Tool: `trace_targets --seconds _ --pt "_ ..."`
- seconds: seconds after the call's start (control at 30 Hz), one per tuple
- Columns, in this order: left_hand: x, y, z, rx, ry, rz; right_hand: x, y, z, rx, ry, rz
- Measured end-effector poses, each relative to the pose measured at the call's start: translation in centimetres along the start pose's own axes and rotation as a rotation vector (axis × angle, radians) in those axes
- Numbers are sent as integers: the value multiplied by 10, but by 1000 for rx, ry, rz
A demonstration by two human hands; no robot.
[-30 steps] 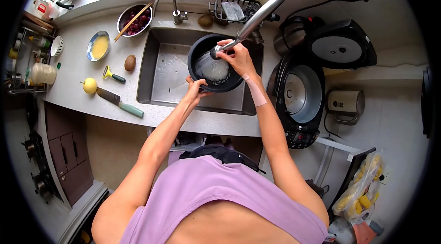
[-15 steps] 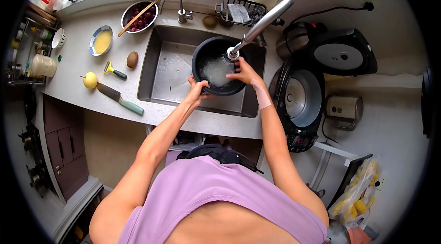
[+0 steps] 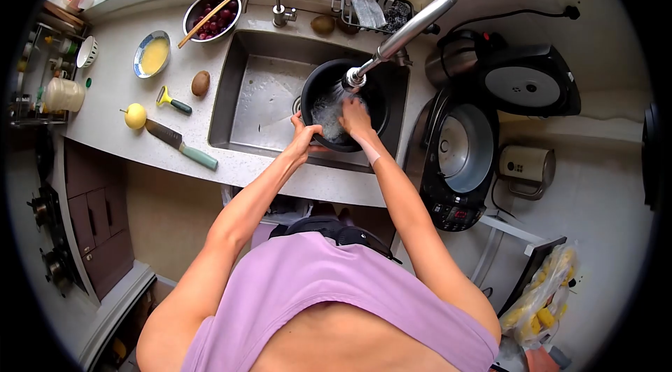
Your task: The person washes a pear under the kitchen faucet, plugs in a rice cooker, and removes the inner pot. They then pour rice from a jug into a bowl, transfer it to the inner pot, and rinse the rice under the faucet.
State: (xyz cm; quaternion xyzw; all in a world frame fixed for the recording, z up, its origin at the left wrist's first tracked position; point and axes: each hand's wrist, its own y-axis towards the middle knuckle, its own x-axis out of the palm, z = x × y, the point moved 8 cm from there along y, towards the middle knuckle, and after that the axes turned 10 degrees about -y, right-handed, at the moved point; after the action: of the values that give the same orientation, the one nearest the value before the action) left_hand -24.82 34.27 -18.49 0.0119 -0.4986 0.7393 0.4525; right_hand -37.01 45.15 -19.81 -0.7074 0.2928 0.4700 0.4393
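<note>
A dark round inner pot [image 3: 381, 109] of a rice cooker stands in the steel sink [image 3: 245, 120], on its right side. Cloudy, bubbling water lies inside, and whatever is under it cannot be made out. My left hand [image 3: 305, 138] grips the pot's rim at the lower left, thumb on top and fingers underneath. Inside the pot is my right hand [image 3: 355, 118], below the running tap [image 3: 355, 78]; its fingers point down into the water and are partly hidden.
Left of the sink are a kiwi [image 3: 201, 83], peeler [image 3: 175, 101], knife [image 3: 182, 144], yellow round fruit [image 3: 135, 116], bowl of yellow liquid [image 3: 152, 57] and bowl of dark cherries [image 3: 212, 16] with chopsticks. An open rice cooker [image 3: 458, 162] stands right.
My right hand has moved from beside the tap at the pot's right edge down and inward into the water. My left hand keeps its grip on the rim.
</note>
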Motion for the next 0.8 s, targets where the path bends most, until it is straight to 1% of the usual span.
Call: trace_targets --seconds 0.03,0.07,0.13,0.17,0.2,0.27,0.3,0.37,0.4,0.47,0.53,0.57,0.6,0.67,0.7,0.73,0.8 --pt "2 -2 2 18 12 -23 -40 -16 -3 130 -48 74" --pt "3 -3 2 18 14 -23 -32 -8 7 178 -9 -51" --pt "9 -4 4 28 36 -34 -7 1 4 212 173 -131" --pt "12 -4 5 30 39 -39 37 24 3 54 184 -167" --pt "14 -5 6 31 25 -48 41 22 -19 -220 110 -83" --pt "14 -5 4 26 11 -57 16 -3 -49 -312 266 -337" --pt "10 -3 3 13 -12 -41 16 -4 -44 -310 266 -339" --pt "-3 4 1 17 -34 -9 6 -6 -29 -398 331 -231" --pt "-5 5 2 15 -37 -9 -24 -12 -18 -332 326 -2" --pt "-7 5 7 33 -66 22 -42 -10 13 -25 472 119" --pt "-6 6 11 50 -66 19 -24 8 29 45 888 -30" --pt "-5 6 13 44 -69 15 -25 8 32 5 902 -99" --pt "-4 6 15 39 -71 10 -31 7 34 6 900 -93" --pt "-1 7 18 45 -63 4 -60 2 54 60 1065 252" --pt "0 7 19 58 -59 4 -67 -2 66 158 1150 287" --pt "-1 7 20 70 -55 6 -70 -1 81 249 1295 412" --pt "1 7 23 68 -60 2 -88 7 108 325 1231 549"
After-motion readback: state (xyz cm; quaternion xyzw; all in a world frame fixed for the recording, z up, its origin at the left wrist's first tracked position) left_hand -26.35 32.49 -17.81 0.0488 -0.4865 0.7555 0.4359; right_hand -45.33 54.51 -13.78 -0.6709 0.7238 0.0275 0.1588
